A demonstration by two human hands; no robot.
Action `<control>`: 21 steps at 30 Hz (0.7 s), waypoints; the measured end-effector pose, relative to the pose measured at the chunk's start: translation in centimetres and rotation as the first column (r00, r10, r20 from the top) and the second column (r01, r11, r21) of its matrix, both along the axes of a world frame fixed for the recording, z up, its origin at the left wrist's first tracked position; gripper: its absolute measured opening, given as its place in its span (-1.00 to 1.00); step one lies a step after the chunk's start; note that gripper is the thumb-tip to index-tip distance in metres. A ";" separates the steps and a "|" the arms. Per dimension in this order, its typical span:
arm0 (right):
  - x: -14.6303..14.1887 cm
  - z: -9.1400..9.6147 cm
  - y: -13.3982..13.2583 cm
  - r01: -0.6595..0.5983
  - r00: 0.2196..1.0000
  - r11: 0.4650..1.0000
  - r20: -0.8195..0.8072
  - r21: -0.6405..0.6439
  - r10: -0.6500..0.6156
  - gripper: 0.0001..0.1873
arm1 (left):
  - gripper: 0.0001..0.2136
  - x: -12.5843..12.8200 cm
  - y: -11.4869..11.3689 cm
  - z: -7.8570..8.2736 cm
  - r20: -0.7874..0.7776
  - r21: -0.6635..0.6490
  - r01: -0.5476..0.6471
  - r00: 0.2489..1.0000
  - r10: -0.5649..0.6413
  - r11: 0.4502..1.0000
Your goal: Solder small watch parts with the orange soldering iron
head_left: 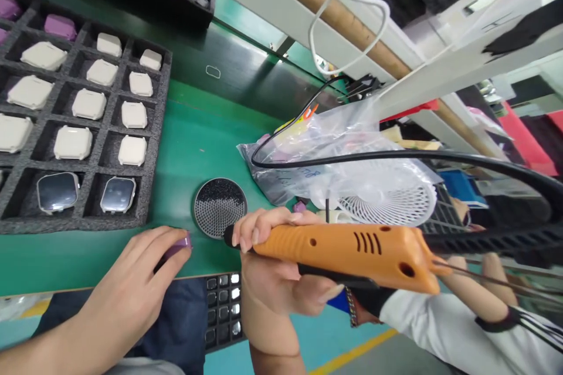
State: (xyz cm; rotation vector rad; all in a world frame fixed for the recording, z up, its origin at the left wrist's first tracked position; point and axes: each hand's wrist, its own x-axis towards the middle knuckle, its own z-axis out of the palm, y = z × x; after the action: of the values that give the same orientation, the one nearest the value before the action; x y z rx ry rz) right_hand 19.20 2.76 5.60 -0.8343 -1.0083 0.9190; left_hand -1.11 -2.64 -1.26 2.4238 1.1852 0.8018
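My left hand (145,269) is closed around a small purple watch case (187,240) at the bench's front edge. The fingers cover most of the case. In my right hand (281,281) is an orange electric screwdriver (347,249), lying nearly level. Its black nose points left, over the near right rim of a round black dish (196,204); the bit cannot be made out. Tiny dark pieces lie at the far side of the dish. Left of the dish stands a grey foam tray (159,123) with white watch cases (73,142), purple ones (60,27) and dark-faced watches (57,190).
A black cable (396,155) loops over a clear plastic bag (325,135) and a white fan (391,202). Another tray (223,337) sits below the bench edge. At right is a co-worker's white sleeve (422,319). A shelf beam (281,0) runs above.
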 end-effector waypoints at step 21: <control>-0.9 0.3 -0.3 0.117 0.990 0.991 0.083 -0.072 -0.111 -0.46 | -0.61 0.0 1.3 1.0 -0.090 0.045 0.001 0.996 0.003 0.999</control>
State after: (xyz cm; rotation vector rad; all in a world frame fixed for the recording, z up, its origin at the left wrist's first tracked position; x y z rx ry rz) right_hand 18.32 2.45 5.94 -0.9891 -0.9876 0.8364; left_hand -1.11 -1.31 -0.28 2.5202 1.2130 0.7346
